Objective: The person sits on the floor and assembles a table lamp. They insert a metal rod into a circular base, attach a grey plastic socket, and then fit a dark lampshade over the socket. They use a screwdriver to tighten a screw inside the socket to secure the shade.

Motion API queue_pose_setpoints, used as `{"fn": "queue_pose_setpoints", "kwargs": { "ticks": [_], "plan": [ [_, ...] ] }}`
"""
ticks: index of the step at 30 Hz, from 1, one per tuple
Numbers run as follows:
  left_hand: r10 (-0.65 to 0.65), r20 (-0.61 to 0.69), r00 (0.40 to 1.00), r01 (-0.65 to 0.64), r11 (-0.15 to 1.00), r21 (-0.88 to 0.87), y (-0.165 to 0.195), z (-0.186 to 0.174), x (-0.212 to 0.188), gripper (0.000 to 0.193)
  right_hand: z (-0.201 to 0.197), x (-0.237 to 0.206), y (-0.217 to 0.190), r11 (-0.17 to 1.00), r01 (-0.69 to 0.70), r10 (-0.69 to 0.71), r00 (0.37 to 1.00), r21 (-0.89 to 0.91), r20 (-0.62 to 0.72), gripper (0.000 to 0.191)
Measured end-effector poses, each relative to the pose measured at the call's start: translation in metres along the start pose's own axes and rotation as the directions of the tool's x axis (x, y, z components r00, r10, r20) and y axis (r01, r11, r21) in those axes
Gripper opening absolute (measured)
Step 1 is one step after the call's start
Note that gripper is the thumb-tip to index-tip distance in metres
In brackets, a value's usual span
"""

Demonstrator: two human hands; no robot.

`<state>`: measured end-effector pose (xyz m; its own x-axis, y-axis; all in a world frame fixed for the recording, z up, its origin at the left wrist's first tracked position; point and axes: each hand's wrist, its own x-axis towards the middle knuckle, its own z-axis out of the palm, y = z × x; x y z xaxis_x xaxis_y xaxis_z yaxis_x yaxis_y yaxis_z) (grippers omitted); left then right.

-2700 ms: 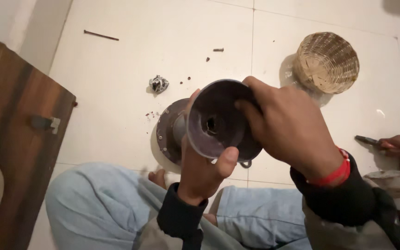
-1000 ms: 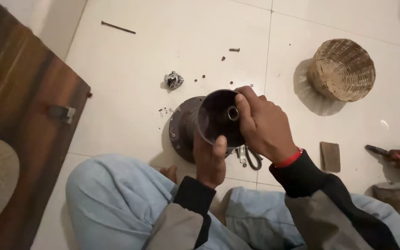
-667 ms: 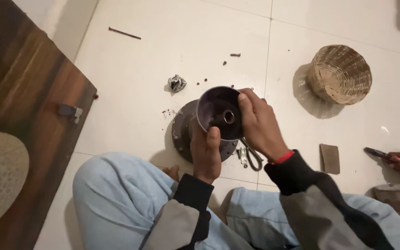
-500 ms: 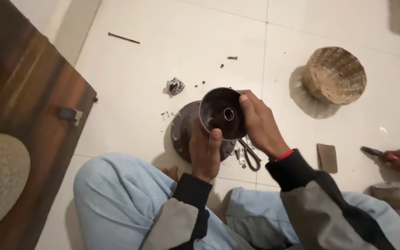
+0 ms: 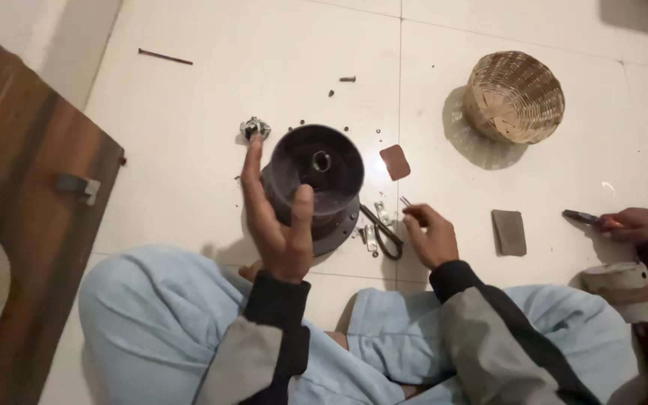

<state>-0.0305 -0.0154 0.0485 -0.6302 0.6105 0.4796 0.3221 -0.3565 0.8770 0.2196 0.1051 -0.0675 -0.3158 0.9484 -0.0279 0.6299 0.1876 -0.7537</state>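
part: dark round metal drum (image 5: 315,171), cup-shaped, open mouth facing up toward the camera, small centre hole showing; held up off the floor, mid-scene
flange: wider dark disc (image 5: 339,229) with small rim holes, right behind and under the drum; can't tell whether it is one piece with the drum or lies separately on the tile
left hand (image 5: 277,217): palm behind the drum's left wall, thumb on the near rim, fingers spread and mostly straight, index pointing far; cradling it, not clamped
right hand (image 5: 430,234): low, right of the drum and off it; fingertips pinched on a thin small piece, too small to identify
handling: looks like cast or turned metal, so likely heavy for its size, rigid, no give; smooth curved wall probably slippery, more so if greasy
grip point: rim edge, thumb inside and fingers outside, or palm under the base; the smooth side wall is the poorest place
near the part: dark pliers-like tool (image 5: 384,232) and small bright bits on the tile between drum and right hand
loose hardware: crumpled metal piece (image 5: 254,128) far-left of the drum, scattered screws beyond
pads: two brown rectangular pieces, one (image 5: 394,162) just right of the drum, one (image 5: 509,232) further right
far right: upturned wicker basket (image 5: 514,96)
right edge: another person's hand (image 5: 635,223) holding a small tool
left: wooden board (image 5: 16,225)
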Motion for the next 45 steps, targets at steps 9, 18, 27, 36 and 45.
{"fn": "queue_pose_setpoints", "kwargs": {
  "ticks": [9,18,27,36,45],
  "plan": [
    [0.132,0.331,0.934,-0.263,0.882,0.390,0.035,-0.007,0.055,0.015,0.015,-0.015,-0.026,0.946,0.256,-0.223,0.959,-0.201,0.174,0.024],
    [0.169,0.490,0.855,-0.330,0.906,0.265,0.035,-0.022,0.063,0.034,0.016,-0.022,-0.039,0.816,0.386,-0.402,0.914,-0.431,0.057,0.012],
    [0.066,0.503,0.862,-0.247,0.920,0.303,0.031,-0.025,0.065,0.037,0.026,-0.023,-0.046,0.800,0.381,-0.361,0.923,-0.463,0.135,0.013],
    [0.118,0.499,0.858,-0.278,0.925,0.260,0.028,-0.025,0.063,0.037,0.030,-0.015,-0.031,0.988,-0.017,0.044,0.985,-0.154,0.169,0.023],
    [0.118,0.509,0.853,-0.296,0.912,0.283,0.021,-0.021,0.063,0.033,-0.028,-0.018,-0.148,0.552,-0.074,0.172,0.985,0.830,-0.026,0.014]
  ]
}}
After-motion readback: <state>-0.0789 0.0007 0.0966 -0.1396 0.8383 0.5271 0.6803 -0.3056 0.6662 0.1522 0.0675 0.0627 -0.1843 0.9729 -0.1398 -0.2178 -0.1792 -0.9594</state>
